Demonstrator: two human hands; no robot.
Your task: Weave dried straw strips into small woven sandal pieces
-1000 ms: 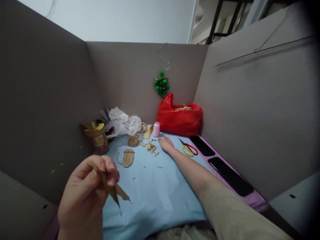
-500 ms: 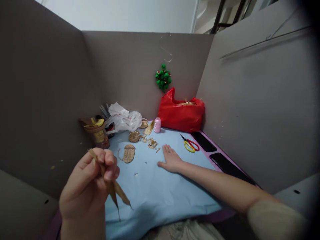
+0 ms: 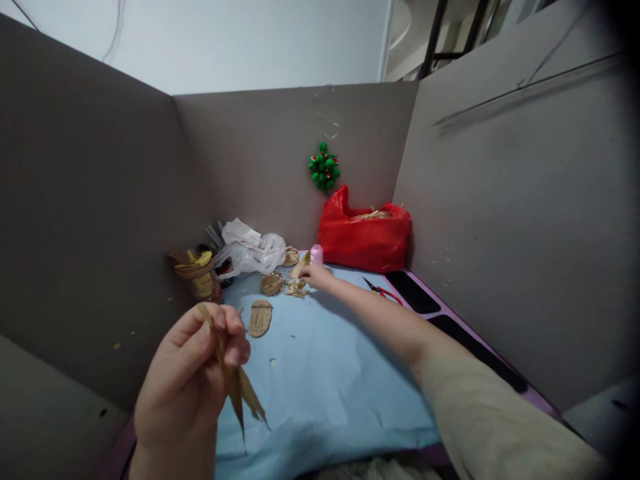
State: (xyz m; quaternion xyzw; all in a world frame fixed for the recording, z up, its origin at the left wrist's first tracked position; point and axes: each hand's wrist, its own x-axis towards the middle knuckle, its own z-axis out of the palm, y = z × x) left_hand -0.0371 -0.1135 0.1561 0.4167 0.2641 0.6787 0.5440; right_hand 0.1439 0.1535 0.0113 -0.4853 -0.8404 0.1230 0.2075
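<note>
In front of me on the left, my left hand (image 3: 187,373) pinches dried husk strips (image 3: 236,393) between thumb and fingers, their pointed ends hanging down. My right hand (image 3: 318,276) reaches far across the blue cloth (image 3: 335,367), its fingertips bent down at a small heap of husk scraps (image 3: 296,289). Those fingers look pinched together; whether a scrap is between them I cannot make out. Just behind that hand are a wide dried husk piece (image 3: 300,265) and a pink thread spool (image 3: 317,255). A round woven piece (image 3: 271,284) and a flat oval woven piece (image 3: 261,318) lie to its left.
Red-handled scissors (image 3: 384,292) lie partly behind my right forearm. A red bag (image 3: 365,237) of straw stands at the back right, crumpled white plastic (image 3: 253,247) and a tool-filled container (image 3: 197,273) at the back left. Grey partitions (image 3: 245,160) enclose the table; a green ornament (image 3: 325,168) hangs behind.
My right hand has gone from lying flat on the cloth to the scrap heap farther back and left, its fingers now bent. My left hand still holds the husk strips, slightly farther right in view.
</note>
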